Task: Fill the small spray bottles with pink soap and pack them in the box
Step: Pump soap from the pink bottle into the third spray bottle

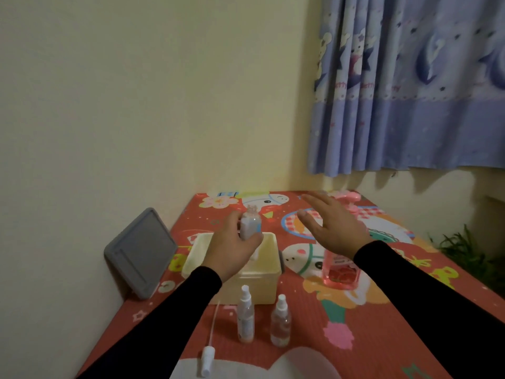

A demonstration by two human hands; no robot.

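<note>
Nearest, loose on the mat: a white spray head [207, 359] with its thin dip tube trailing up toward the box. Behind it, two capped clear spray bottles [245, 315] and [280, 322], upright, just beside each other — slim, smooth plastic cylinders. Above the cream box [270, 280], an uncapped bottle [250, 222], gripped upright by the left hand [235, 242], fingers curled round its body. Right hand [332, 228] hovering above the pink soap dispenser [340, 272], fingers spread, holding nothing. Best done next: neck kept steady and vertical under the pump spout [348, 198], slow presses — narrow mouth, likely thick, drip-prone soap. Beyond: rigid matte box walls, textured cartoon mat [382, 310], grey lid [140, 253] leaning on the wall.
</note>
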